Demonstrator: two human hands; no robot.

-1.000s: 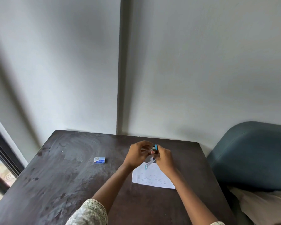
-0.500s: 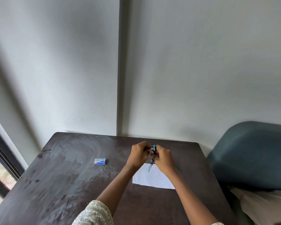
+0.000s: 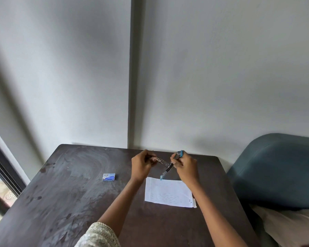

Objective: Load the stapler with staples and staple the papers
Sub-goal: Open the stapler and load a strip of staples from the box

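The right hand (image 3: 185,166) grips the blue stapler (image 3: 169,166) above the papers (image 3: 168,192), while the left hand (image 3: 141,164) pinches its metal tray (image 3: 161,162), pulled out, probably to receive staples. The staple box (image 3: 109,176) waits on the surface (image 3: 70,193), near the left hand.

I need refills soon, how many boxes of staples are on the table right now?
1. The small blue staple box lies on the dark table, left of the papers. None other shows.

Dark, smudged table (image 3: 64,189) set against a plain grey wall (image 3: 212,77) with a vertical seam. Blue-grey cushioned chair (image 3: 278,172) at right. Dark-framed window (image 3: 2,172) at left, daylight beyond.
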